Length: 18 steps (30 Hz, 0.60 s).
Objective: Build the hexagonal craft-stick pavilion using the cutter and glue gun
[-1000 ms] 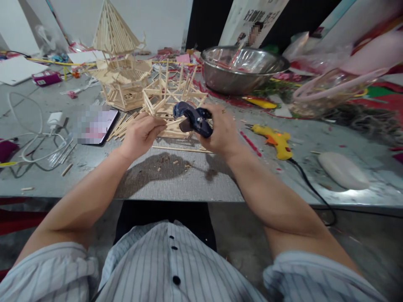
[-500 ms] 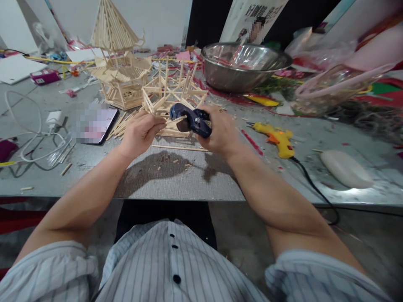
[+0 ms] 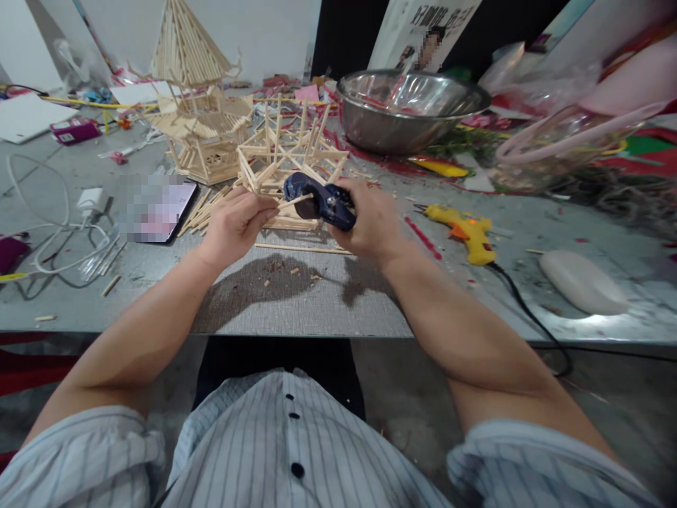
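Note:
My left hand (image 3: pixel 235 224) is closed in a pinch on a thin wooden stick (image 3: pixel 292 202), whose tip lies in the jaws of a dark blue cutter (image 3: pixel 317 201). My right hand (image 3: pixel 370 222) is wrapped round the cutter's handles. Both hands hover above the grey table (image 3: pixel 296 296), just in front of an open frame of wooden sticks (image 3: pixel 288 155). Loose sticks (image 3: pixel 204 209) lie beside my left hand, and one long stick (image 3: pixel 301 248) lies under my hands.
A finished stick pagoda (image 3: pixel 195 106) stands at the back left. A phone (image 3: pixel 159 208), a white charger and cable (image 3: pixel 87 204) lie left. A steel bowl (image 3: pixel 407 109), a yellow glue gun (image 3: pixel 465 229) with black cord and a white oval object (image 3: pixel 582 282) are right.
The cutter and both hands have shifted slightly left and up; the stick stays in the jaws. The view has drifted a little.

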Motion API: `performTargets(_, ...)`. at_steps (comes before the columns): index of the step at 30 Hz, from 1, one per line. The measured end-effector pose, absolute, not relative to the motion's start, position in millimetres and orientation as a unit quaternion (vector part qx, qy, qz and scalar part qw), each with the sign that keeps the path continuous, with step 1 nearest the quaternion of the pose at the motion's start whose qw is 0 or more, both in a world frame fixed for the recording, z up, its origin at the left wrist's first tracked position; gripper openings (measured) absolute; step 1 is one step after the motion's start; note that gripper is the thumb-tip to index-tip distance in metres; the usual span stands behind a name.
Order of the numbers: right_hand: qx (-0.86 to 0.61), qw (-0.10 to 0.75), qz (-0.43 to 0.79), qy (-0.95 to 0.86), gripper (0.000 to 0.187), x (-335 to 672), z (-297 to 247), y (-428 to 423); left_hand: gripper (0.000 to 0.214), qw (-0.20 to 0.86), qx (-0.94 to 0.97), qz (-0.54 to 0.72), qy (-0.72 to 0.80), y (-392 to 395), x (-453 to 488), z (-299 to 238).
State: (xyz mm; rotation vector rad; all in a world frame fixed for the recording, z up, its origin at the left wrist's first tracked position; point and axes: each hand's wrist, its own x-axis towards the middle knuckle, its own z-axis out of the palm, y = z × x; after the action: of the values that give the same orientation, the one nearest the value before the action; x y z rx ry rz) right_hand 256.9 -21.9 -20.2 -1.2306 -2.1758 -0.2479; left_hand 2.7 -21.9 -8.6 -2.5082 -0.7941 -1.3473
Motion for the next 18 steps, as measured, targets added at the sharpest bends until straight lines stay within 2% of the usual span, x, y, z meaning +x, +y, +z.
performTargets(9,-0.486,0.276,-0.075,-0.826,0.054,256,-9,-28,0.019,0.103,-0.843,-0.462,-0.257,-24,7,-8)
performTargets(18,-0.495,0.31,-0.105,-0.805,0.042,255,-16,-24,0.029,0.093,-0.848,-0.419,-0.311,-24,7,-14)
